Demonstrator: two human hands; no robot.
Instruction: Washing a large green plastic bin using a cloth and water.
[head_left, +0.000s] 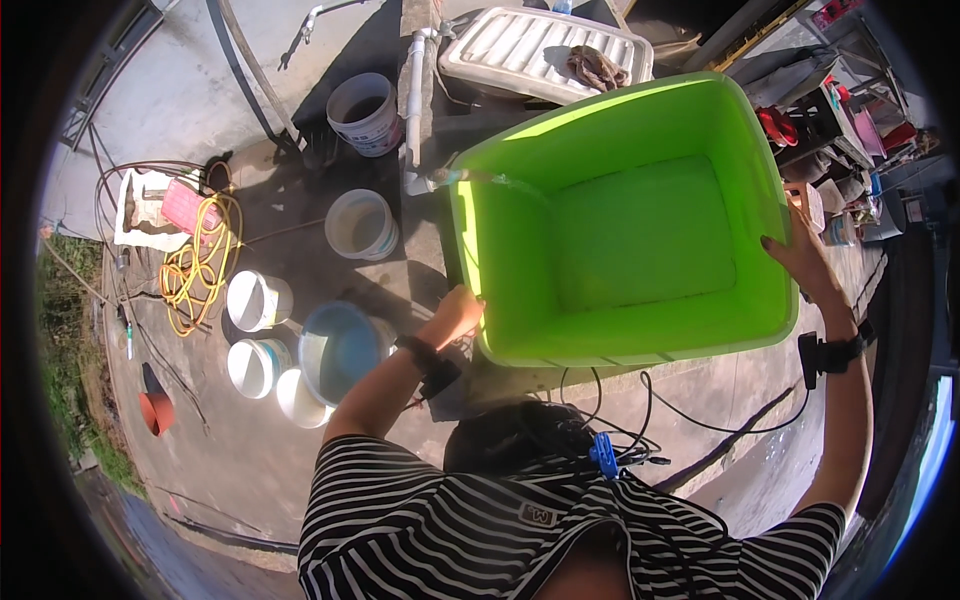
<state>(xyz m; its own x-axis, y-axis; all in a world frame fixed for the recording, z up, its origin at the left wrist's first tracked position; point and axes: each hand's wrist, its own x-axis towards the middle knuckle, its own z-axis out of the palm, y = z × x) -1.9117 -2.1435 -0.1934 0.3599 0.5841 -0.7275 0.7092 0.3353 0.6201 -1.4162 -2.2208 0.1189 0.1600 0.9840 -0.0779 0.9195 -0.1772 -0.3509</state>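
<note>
A large lime-green plastic tub (645, 232) stands in front of me, its inside facing up towards me. My left hand (456, 316) grips the tub's near left rim, fingers curled around it. On the right side, my right hand (804, 253) holds the opposite rim, with the thumb inside and the other fingers mostly hidden behind the wall. A tap (448, 178) on a white pipe reaches over the left rim, and a thin stream of water (517, 186) runs from it into the tub. How deep any water on the tub floor is, I cannot tell.
Several white buckets (361, 225) and a blue basin (341, 352) stand on the concrete at left. Farther left lie a coiled yellow hose (196, 277) and an orange pot (156, 412). Behind the tub, a cloth (598, 69) rests on a white ribbed lid (517, 49). Black cables (705, 420) hang near my body.
</note>
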